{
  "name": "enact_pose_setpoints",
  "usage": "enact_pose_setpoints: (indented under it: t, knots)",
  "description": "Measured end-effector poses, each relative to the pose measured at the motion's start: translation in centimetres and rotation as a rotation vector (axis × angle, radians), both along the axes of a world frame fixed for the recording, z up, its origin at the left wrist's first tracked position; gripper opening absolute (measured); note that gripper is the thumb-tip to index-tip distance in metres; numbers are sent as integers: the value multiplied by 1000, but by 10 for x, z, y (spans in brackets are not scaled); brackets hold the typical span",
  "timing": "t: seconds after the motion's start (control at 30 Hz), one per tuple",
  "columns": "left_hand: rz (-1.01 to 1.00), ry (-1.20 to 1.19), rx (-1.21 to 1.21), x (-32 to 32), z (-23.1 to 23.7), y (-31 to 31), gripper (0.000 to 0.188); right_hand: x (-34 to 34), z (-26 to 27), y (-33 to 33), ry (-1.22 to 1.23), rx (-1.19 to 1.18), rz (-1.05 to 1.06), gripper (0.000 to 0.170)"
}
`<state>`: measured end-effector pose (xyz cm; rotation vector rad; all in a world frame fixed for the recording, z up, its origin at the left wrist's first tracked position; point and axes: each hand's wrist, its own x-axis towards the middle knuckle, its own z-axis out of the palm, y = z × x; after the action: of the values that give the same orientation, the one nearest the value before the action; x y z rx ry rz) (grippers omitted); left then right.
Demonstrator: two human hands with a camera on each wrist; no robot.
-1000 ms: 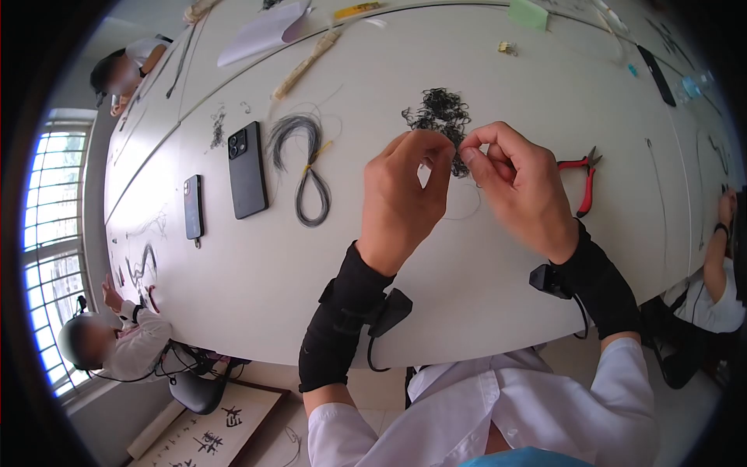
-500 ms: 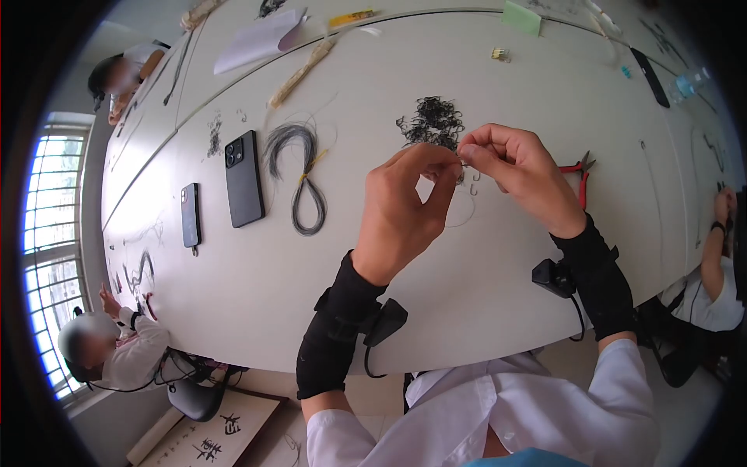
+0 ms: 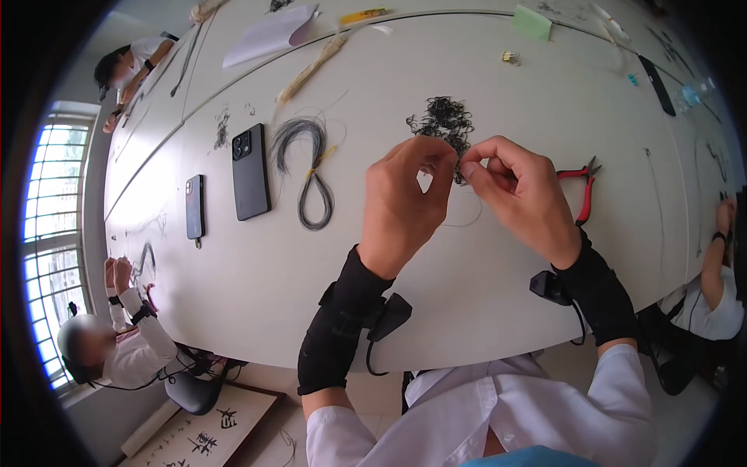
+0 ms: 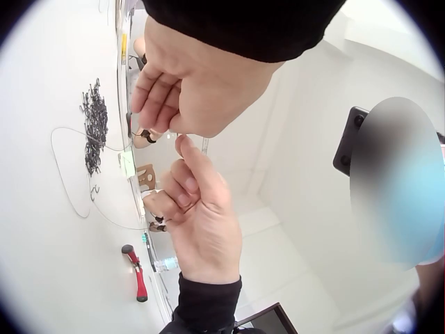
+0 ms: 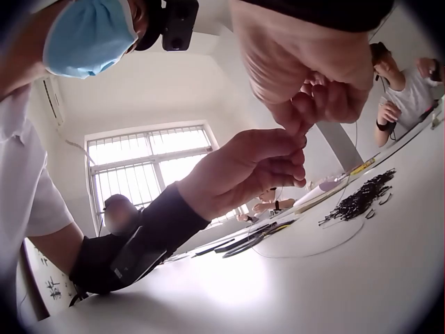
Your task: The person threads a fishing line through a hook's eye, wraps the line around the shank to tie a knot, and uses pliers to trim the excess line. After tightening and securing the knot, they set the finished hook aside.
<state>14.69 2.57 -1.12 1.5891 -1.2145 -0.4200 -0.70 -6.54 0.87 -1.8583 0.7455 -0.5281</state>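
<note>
In the head view my left hand (image 3: 406, 204) and right hand (image 3: 529, 198) meet fingertip to fingertip, thumb and index finger of each pinched together. A thin line (image 4: 71, 200) loops over the table in the left wrist view and runs up toward both hands. Something small and dark (image 5: 303, 141) shows at the fingertips in the right wrist view; its shape is too small to tell. Just beyond the hands lies a pile of black hooks (image 3: 442, 117), its near edge partly covered by the fingers.
Left of the hands lie a tied grey bundle of strands (image 3: 317, 193), a large phone (image 3: 250, 173) and a smaller one (image 3: 194, 207). Red-handled pliers (image 3: 587, 194) lie to the right. A pale bundle (image 3: 313, 68) and paper (image 3: 268, 35) are farther back. Other people sit around the table.
Both hands have stayed joined at the fingertips, with small shifts of the fingers. The person at lower left now holds both hands raised together.
</note>
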Motion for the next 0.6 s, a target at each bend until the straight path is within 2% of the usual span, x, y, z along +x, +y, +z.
enact_pose_setpoints:
  t: [0.2,0.43,0.6]
  knots:
    - [-84,-64,30,-1,-1,0,9,-2,-3,-14,-2,-61,-8,13]
    - [-140,29,3,-1,0,0,8,-2,-21,-28,-66,162,36,21]
    - [-93,197,43,-1,6,1,10,0,-21,-24,-71,254,29,22]
